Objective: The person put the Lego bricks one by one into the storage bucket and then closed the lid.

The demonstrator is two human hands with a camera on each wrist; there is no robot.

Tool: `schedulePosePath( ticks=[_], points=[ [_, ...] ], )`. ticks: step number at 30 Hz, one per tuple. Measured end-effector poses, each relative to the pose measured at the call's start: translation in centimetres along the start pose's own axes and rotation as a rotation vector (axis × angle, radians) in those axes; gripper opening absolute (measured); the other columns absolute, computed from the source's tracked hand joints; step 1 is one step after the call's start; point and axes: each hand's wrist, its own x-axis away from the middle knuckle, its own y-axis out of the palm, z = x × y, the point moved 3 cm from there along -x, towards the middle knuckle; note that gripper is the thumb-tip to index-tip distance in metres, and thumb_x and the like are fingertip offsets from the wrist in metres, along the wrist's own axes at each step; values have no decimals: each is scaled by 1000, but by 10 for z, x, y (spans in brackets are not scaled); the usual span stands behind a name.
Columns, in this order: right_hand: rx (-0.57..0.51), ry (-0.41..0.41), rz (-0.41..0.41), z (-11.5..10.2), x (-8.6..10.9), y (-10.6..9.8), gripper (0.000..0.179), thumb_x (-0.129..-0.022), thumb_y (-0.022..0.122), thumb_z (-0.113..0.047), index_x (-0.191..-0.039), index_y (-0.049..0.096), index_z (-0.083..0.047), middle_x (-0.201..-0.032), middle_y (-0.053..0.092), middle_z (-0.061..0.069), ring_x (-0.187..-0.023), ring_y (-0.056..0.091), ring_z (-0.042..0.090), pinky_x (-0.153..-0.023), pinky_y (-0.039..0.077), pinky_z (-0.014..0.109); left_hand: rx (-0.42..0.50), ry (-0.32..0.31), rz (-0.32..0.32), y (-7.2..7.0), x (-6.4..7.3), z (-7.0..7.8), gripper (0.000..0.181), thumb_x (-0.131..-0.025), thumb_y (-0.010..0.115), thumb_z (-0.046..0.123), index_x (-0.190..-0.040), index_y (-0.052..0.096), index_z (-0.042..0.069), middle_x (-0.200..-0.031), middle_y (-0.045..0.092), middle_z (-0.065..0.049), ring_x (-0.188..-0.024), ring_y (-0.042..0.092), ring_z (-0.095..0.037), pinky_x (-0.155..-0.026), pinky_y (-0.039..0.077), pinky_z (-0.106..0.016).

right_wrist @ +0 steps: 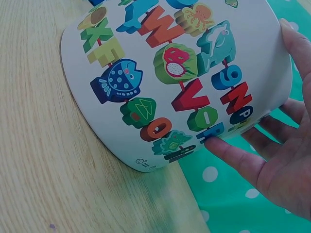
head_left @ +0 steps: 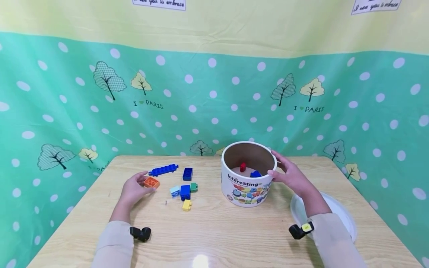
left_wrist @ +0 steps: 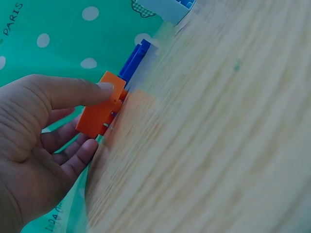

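My left hand (head_left: 133, 190) pinches an orange building brick (head_left: 152, 182) between thumb and fingers, close over the table's left side. In the left wrist view the thumb lies on the brick's face (left_wrist: 103, 107), its studs toward the tabletop. Just behind it lies a long blue toy strip (head_left: 163, 170). My right hand (head_left: 291, 178) holds the right side of a white printed bucket (head_left: 246, 188) near its rim, thumb and fingers spread around the wall. The bucket stands upright without its lid. Inside lie a red brick (head_left: 242, 167) and a blue brick (head_left: 256, 174).
Between hand and bucket lie a dark blue brick (head_left: 187, 174), another blue brick (head_left: 185, 192), a light blue brick (head_left: 175, 191), a green brick (head_left: 194, 187) and a yellow brick (head_left: 186, 205). A white round lid (head_left: 339, 216) lies under the right forearm. A patterned curtain (head_left: 214, 93) hangs behind the table.
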Motion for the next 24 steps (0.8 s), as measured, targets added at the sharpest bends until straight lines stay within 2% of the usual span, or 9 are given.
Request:
schedulePosePath(
  ticks=[5,11,16,24],
  points=[
    [5,4,3,0,2,1,75,-78,65,-39,-138,20,-41,-144,19,3,-130,17,33,-87,40,51,-12,-15,-3,1,4,-2,78,-67,76,19,-134,37,8,-128,43,-18,-109,45,-32,-90,41,-40],
    [15,0,9,0,3,1,75,-78,65,-39,-138,20,-41,-144,20,2,-130,18,33,-86,40,51,31,-25,-31,3,9,-2,68,-67,75,13,-129,46,8,-120,48,-19,-101,51,-28,-77,49,-28],
    [2,-1,5,2,2,1,74,-79,64,-39,-138,20,-42,-144,20,3,-130,17,34,-86,41,50,80,-18,-41,5,11,5,67,-68,75,12,-128,47,11,-120,48,-15,-100,52,-27,-71,50,-22],
    [18,12,4,-2,0,0,78,-77,65,-41,-139,18,-39,-144,19,2,-130,18,32,-86,41,50,117,43,-48,7,13,21,68,-67,76,14,-128,47,12,-124,45,-13,-103,51,-28,-73,50,-23]
  ],
)
